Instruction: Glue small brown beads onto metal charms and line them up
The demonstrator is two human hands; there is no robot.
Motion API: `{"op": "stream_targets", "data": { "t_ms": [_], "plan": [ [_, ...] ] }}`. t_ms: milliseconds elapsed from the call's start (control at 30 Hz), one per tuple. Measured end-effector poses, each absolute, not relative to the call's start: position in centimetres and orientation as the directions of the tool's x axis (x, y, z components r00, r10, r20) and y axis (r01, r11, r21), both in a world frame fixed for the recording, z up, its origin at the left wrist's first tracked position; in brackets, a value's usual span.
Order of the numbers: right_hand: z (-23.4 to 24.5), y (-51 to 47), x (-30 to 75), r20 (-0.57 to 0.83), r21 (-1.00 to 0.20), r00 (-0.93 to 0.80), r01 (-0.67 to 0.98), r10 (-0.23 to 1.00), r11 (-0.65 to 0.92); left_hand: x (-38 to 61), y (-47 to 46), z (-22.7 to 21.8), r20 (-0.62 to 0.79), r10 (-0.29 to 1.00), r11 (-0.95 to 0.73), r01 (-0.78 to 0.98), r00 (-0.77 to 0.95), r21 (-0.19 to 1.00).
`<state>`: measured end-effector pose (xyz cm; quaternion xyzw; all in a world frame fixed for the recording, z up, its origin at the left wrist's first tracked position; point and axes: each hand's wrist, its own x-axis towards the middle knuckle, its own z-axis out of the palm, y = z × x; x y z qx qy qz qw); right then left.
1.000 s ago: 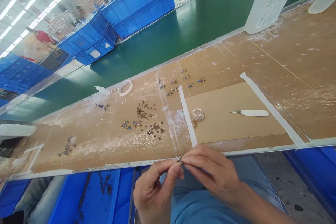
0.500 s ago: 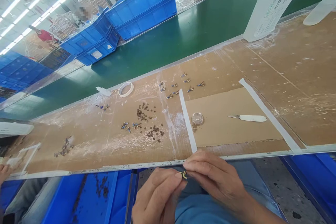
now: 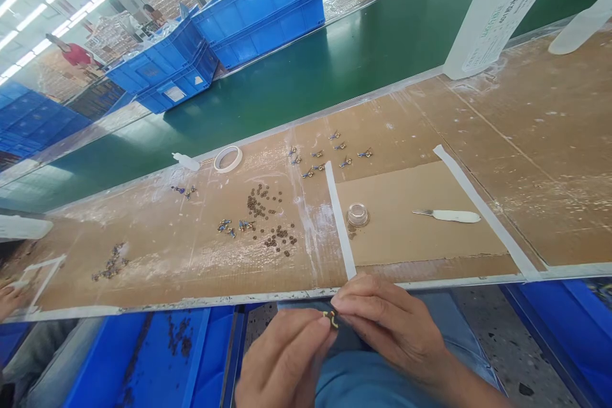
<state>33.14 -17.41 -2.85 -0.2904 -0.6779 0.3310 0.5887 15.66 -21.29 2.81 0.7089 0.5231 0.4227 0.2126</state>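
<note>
Over my lap, just below the table's near edge, my left hand [image 3: 287,354] pinches a small yellow-and-dark painted piece [image 3: 331,319] between thumb and fingertips. My right hand [image 3: 394,319] meets it from the right, fingers pressed together; whatever is between them is hidden. On the table lie several small brown discs [image 3: 258,204] and a cluster of blue-and-gold painted figures [image 3: 232,227]. More such figures [image 3: 318,167] are spread out farther back. A clear little cup [image 3: 357,215] and a white-handled blade tool [image 3: 454,216] rest on a taped cardboard sheet [image 3: 406,242].
A roll of white tape [image 3: 228,159] and a small squeeze bottle [image 3: 186,161] lie near the green conveyor belt [image 3: 373,44]. A big white jug [image 3: 497,19] stands at back right. Blue crates [image 3: 268,13] line the far side. Another person's hand [image 3: 9,299] is at far left.
The small piece has turned slightly in my left fingertips, which sit a little farther left. My right hand has barely moved. The whole view has shifted slightly.
</note>
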Motion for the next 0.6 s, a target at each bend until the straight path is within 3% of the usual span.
{"op": "stream_targets", "data": {
  "t_ms": [67, 100, 167, 233, 433, 600],
  "plan": [
    [-2.9, -17.4, 33.1, 0.603, -0.792, -0.140, 0.021, 0.786, 0.611, 16.3, -20.9, 2.6, 0.113, 0.984, -0.064, 0.326, -0.134, 0.943],
    [-2.9, -17.5, 33.1, 0.598, -0.794, -0.139, 0.035, 0.789, 0.607, 16.6, -20.7, 2.5, -0.067, 0.978, 0.099, 0.158, -0.195, 0.982],
    [-2.9, -17.5, 33.0, 0.595, -0.793, -0.133, 0.060, 0.792, 0.606, 17.2, -20.2, 2.4, -0.387, 0.902, 0.361, -0.157, -0.191, 0.919],
    [-2.9, -17.5, 32.9, 0.593, -0.794, -0.124, 0.075, 0.796, 0.603, 17.7, -19.7, 2.4, -0.567, 0.812, 0.492, -0.361, -0.139, 0.792],
    [-2.8, -17.5, 32.5, 0.598, -0.790, -0.113, 0.079, 0.793, 0.608, 18.2, -19.4, 2.5, -0.734, 0.679, 0.608, -0.576, 0.022, 0.545],
    [-2.5, -17.5, 32.5, 0.600, -0.789, -0.097, 0.098, 0.794, 0.607, 17.8, -19.6, 1.5, -0.736, 0.673, 0.614, -0.616, 0.080, 0.494]
  ]
}}
